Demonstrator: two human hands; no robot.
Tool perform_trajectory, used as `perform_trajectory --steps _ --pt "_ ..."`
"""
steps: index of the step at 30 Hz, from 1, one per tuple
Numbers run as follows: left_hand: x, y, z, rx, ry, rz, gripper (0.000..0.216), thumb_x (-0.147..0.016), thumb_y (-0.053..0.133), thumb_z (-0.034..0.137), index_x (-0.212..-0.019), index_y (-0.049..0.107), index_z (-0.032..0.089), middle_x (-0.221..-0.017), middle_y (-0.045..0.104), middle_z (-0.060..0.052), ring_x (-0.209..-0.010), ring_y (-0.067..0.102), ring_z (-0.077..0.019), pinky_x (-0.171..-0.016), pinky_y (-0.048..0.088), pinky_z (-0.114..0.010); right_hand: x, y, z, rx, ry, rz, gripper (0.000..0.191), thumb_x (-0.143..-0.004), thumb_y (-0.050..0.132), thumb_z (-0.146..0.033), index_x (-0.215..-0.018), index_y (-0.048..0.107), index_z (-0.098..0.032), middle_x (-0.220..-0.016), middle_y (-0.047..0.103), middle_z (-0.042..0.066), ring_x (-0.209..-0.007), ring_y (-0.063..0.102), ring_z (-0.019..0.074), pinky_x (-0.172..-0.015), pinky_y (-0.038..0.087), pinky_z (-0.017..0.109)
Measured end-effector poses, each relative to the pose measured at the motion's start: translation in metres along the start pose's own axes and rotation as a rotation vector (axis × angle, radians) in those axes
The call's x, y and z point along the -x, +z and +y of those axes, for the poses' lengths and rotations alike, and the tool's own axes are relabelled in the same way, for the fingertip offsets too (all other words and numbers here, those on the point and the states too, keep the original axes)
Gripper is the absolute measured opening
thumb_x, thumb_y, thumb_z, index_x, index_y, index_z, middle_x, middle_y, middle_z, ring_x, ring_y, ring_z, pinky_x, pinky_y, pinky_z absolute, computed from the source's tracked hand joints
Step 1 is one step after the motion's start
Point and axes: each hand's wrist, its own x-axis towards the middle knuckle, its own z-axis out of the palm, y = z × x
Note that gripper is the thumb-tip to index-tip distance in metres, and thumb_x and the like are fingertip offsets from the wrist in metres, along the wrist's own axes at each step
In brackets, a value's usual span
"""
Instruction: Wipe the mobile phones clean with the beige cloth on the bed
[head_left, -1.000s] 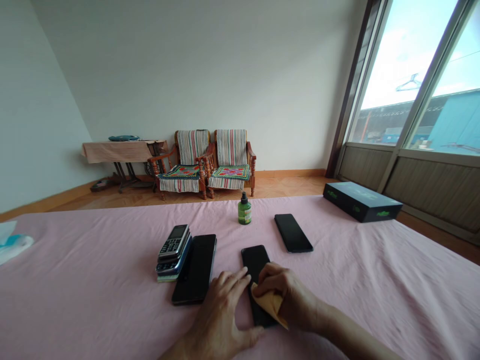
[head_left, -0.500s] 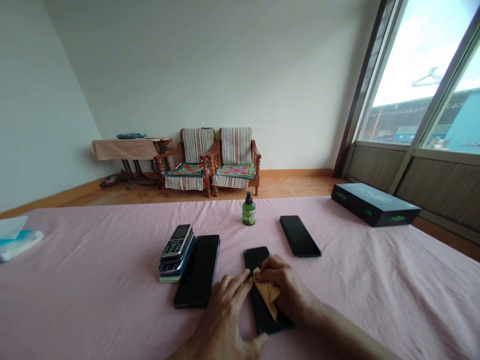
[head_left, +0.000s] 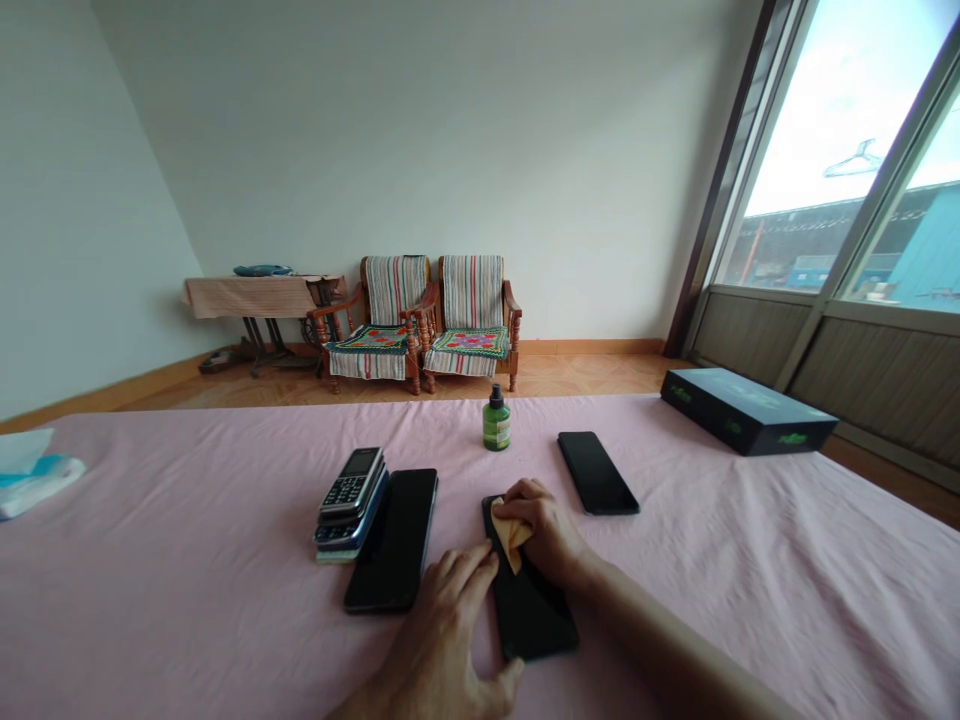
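A black smartphone (head_left: 531, 615) lies face up on the pink cloth in front of me. My right hand (head_left: 541, 528) is closed on a yellow wiping cloth (head_left: 511, 532), pressed against the upper part of this phone's screen. Along the phone's left edge rest the outstretched fingertips of my left hand (head_left: 454, 620), its thumb apart near the lower left corner. Left of that hand lies a larger dark phone (head_left: 395, 540). A keypad phone (head_left: 352, 485) tops a small stack beside it. Another black smartphone (head_left: 598, 472) lies farther right.
Beyond the phones stands a green bottle (head_left: 496, 420) with a black top. A black box (head_left: 746, 410) sits at the far right of the pink cloth (head_left: 187, 560). At the left edge is a tissue pack (head_left: 37, 480). Two wooden chairs (head_left: 469, 320) stand against the wall.
My right hand has slid the yellow wiping cloth up the screen toward the phone's far end. The left hand stays nearly in place at the phone's edge.
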Motion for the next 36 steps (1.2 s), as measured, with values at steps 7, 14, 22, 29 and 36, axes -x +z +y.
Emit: perform_trajectory --steps 7,14,22,29,36 --pt "-0.001 0.001 -0.002 0.006 0.001 -0.007 0.068 -0.055 0.073 0.023 -0.121 0.056 0.018 -0.131 0.053 -0.011 -0.119 0.046 -0.0329 -0.105 0.036 -0.048 0.023 -0.006 -0.014 -0.069 -0.028 -0.062 0.035 -0.07 0.057 0.003 -0.086 0.075 -0.023 -0.085 0.06 0.003 -0.082 0.056 0.0156 -0.07 0.043 0.024" --pt "-0.001 -0.004 0.004 -0.029 -0.024 -0.052 0.067 -0.058 0.073 0.026 -0.122 0.056 0.014 -0.132 0.051 -0.014 -0.122 0.043 -0.0344 -0.106 0.034 -0.05 -0.022 0.009 0.014 -0.005 -0.019 0.024 0.036 -0.068 0.057 0.003 -0.088 0.076 -0.021 -0.086 0.061 0.006 -0.082 0.056 0.0181 -0.073 0.044 0.029" --pt "0.001 0.001 0.002 0.043 -0.029 0.011 0.068 -0.057 0.071 0.02 -0.121 0.051 0.017 -0.127 0.052 -0.012 -0.119 0.045 -0.0311 -0.106 0.035 -0.047 0.038 -0.009 -0.024 -0.107 -0.013 -0.075 0.022 -0.079 0.059 -0.008 -0.085 0.075 -0.022 -0.088 0.062 0.005 -0.082 0.057 0.0159 -0.069 0.045 0.025" --pt "0.0 0.0 0.001 0.009 -0.039 -0.021 0.07 -0.059 0.072 0.026 -0.125 0.053 0.016 -0.135 0.049 -0.013 -0.125 0.042 -0.0335 -0.107 0.033 -0.049 0.04 -0.021 -0.018 -0.035 -0.047 -0.122 0.026 -0.077 0.059 -0.004 -0.087 0.075 -0.023 -0.087 0.061 0.005 -0.084 0.057 0.0171 -0.069 0.044 0.025" --pt "-0.001 -0.004 0.004 -0.037 -0.053 -0.059 0.071 -0.061 0.071 0.028 -0.128 0.052 0.013 -0.138 0.047 -0.013 -0.126 0.04 -0.0317 -0.11 0.03 -0.047 -0.01 -0.017 0.024 0.065 -0.006 0.007 0.031 -0.074 0.058 0.0 -0.09 0.076 -0.02 -0.085 0.061 0.006 -0.083 0.056 0.0186 -0.074 0.044 0.03"
